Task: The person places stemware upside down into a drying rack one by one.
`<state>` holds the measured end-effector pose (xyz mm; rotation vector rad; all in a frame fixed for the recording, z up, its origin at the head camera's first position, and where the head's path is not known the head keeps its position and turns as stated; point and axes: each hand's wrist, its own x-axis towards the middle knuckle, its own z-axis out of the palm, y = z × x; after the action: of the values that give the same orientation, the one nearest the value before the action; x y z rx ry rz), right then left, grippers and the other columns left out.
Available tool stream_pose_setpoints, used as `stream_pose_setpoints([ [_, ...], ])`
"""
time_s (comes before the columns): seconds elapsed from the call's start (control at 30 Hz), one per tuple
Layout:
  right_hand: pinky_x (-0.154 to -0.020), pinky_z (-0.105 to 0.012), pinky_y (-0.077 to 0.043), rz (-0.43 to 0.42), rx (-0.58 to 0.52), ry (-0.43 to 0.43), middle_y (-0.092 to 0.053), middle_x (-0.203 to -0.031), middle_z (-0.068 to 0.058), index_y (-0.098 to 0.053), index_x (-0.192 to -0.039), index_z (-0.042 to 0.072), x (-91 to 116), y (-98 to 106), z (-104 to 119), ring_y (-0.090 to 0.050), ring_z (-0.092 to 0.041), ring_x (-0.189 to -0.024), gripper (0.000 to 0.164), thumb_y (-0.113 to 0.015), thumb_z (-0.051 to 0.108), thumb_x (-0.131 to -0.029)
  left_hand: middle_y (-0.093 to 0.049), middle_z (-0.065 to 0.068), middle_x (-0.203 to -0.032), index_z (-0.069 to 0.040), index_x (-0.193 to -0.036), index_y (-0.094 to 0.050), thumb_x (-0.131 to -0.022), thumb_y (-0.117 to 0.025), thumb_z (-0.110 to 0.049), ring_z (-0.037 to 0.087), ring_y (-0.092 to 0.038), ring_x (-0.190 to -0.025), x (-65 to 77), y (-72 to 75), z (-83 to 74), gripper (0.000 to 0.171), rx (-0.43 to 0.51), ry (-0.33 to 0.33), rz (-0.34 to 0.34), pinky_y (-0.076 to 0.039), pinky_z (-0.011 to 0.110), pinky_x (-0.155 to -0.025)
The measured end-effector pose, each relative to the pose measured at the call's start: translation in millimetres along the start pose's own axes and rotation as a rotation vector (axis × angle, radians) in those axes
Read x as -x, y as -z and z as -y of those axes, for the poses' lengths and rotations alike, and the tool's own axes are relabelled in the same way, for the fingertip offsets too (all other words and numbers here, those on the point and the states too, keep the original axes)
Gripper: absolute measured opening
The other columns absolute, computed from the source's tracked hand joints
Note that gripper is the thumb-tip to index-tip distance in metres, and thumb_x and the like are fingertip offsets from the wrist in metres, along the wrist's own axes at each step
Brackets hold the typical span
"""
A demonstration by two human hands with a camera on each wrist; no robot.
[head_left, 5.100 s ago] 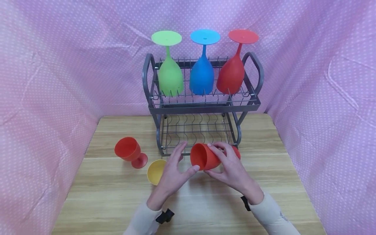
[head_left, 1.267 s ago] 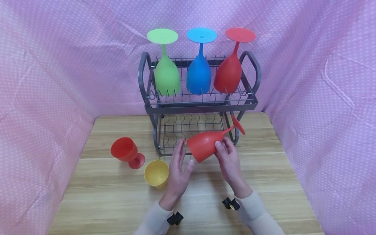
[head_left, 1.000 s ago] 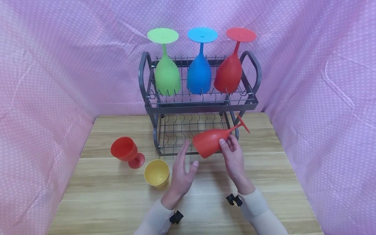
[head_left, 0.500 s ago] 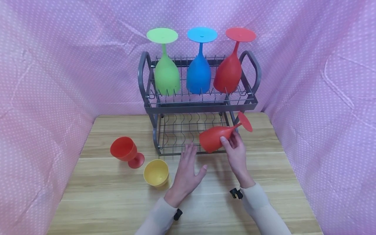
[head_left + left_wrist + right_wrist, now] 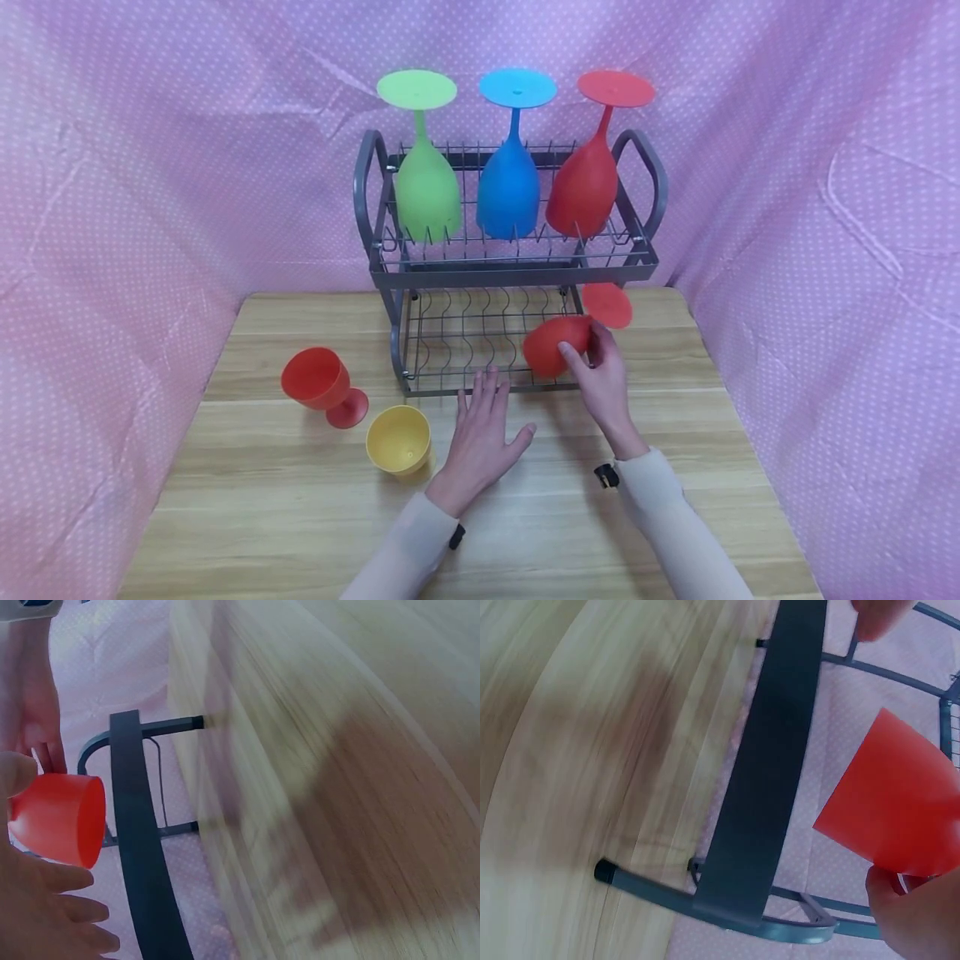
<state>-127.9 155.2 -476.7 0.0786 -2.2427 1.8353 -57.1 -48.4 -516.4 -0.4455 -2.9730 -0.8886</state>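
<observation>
My right hand (image 5: pixel 602 382) grips a red plastic wine goblet (image 5: pixel 555 346) near where bowl meets stem. The goblet is tilted mouth downward, over the right part of the rack's lower shelf (image 5: pixel 450 367), with its round foot up and to the right. Whether the rim touches the wires cannot be told. My left hand (image 5: pixel 482 446) holds nothing; its fingers are spread and extended toward the shelf's front edge. In the left wrist view the goblet (image 5: pixel 56 814) shows beyond the left fingers. The right wrist view shows the bowl (image 5: pixel 900 802) above the dark front bar (image 5: pixel 765 757).
Upside down on the rack's upper shelf (image 5: pixel 517 275) stand green (image 5: pixel 427 196), blue (image 5: pixel 508 196) and red (image 5: pixel 585 196) goblets. A short red goblet (image 5: pixel 318 382) and a yellow cup (image 5: pixel 399 442) stand on the wooden table (image 5: pixel 262 517), left of my left hand. Pink dotted cloth surrounds it.
Earlier both hands were at the red goblet in front of the rack. My right hand has since turned it mouth downward and carried it back and right over the lower shelf.
</observation>
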Motion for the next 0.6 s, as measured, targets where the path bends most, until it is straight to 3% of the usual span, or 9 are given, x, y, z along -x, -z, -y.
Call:
stream_pose_setpoints([
  [0.23, -0.114, -0.045, -0.043, 0.021, 0.087, 0.039, -0.057, -0.145, -0.013, -0.05, -0.15, 0.01, -12, 1, -10, -0.054, -0.029, -0.137, 0.062, -0.077, 0.015, -0.094, -0.012, 0.018, -0.172, -0.003, -0.159, -0.037, -0.099, -0.053, -0.06, 0.037, -0.005, -0.158, -2.9, -4.9, 0.6, 0.084, -0.089, 0.009, 0.047, -0.01, 0.067, -0.123],
  [0.6, -0.107, -0.055, -0.049, 0.033, 0.23, 0.032, -0.059, -0.141, -0.015, -0.051, -0.146, 0.014, -24, 4, -21, -0.057, -0.035, -0.133, 0.057, -0.076, 0.018, -0.095, -0.012, 0.018, -0.172, -0.002, -0.161, -0.032, -0.098, -0.053, -0.064, 0.038, -0.003, -0.158, -2.5, -13.9, 3.0, 0.091, -0.185, -0.003, 0.052, -0.008, 0.067, -0.123],
])
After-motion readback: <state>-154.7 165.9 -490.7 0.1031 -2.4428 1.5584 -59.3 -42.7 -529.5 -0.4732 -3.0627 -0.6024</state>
